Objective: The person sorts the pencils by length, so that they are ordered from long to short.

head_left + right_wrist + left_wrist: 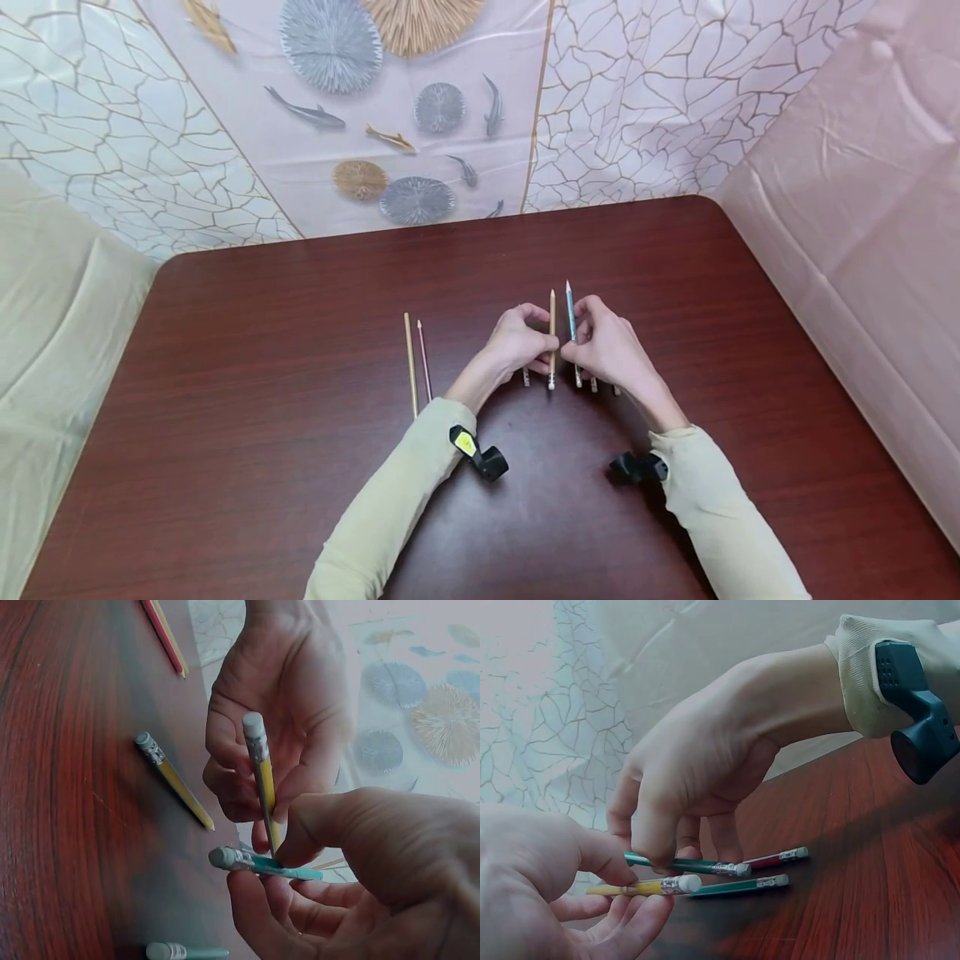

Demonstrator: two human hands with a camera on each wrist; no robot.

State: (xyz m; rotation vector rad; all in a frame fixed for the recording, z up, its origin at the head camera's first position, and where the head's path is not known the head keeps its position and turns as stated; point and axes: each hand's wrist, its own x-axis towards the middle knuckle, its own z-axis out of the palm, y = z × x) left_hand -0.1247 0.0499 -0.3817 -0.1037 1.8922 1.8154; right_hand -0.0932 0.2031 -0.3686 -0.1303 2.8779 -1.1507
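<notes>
My left hand [519, 340] pinches a yellow pencil [552, 312] between thumb and fingers, with its white eraser end toward me. Just to its right, my right hand [606, 343] pinches a teal pencil [570, 304], point away from me. Both pencils are held close together over the table. In the right wrist view another yellow pencil [180, 786] lies on the table by the left hand. Beyond the right hand, in the left wrist view, lie a green pencil [739, 887] and a red pencil [780, 858], partly hidden.
To the left on the dark red-brown table [262, 375] lie a yellow pencil [410, 358] and a dark red pencil [424, 358], side by side, their near ends by the left sleeve. A patterned cloth [420, 100] hangs behind the table's far edge.
</notes>
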